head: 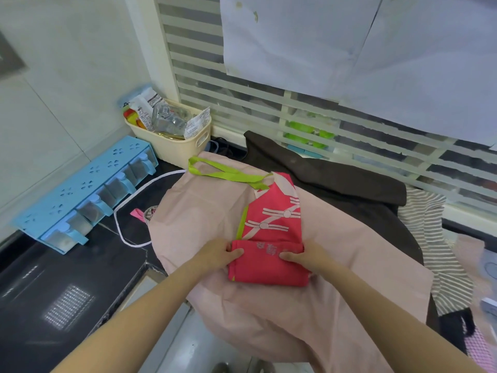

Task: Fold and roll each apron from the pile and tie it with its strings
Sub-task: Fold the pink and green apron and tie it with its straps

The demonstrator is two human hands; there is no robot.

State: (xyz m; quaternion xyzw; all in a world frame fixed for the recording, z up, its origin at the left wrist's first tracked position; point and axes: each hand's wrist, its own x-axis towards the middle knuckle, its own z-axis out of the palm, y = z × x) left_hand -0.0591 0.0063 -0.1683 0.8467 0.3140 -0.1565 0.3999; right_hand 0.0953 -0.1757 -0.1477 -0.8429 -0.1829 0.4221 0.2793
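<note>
Left hand (224,254) and right hand (304,255) grip the ends of the pink apron (269,265) roll, thumbs on top. Beneath lies a pale pink apron (204,205); blue spice rack (80,189) left.

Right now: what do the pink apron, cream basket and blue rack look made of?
Pink apron: thin woven or non-woven fabric, matte; it creases sharply where both hands roll it. Cream basket: moulded plastic, smooth, slight sheen, cut-out handle. Blue rack: plastic, punched flower holes, with clear, likely plastic, drawers.

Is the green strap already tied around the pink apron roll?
No: the green strap lies loose at the far end, away from the rolled part of the pink apron that the left hand and right hand grip.
</note>
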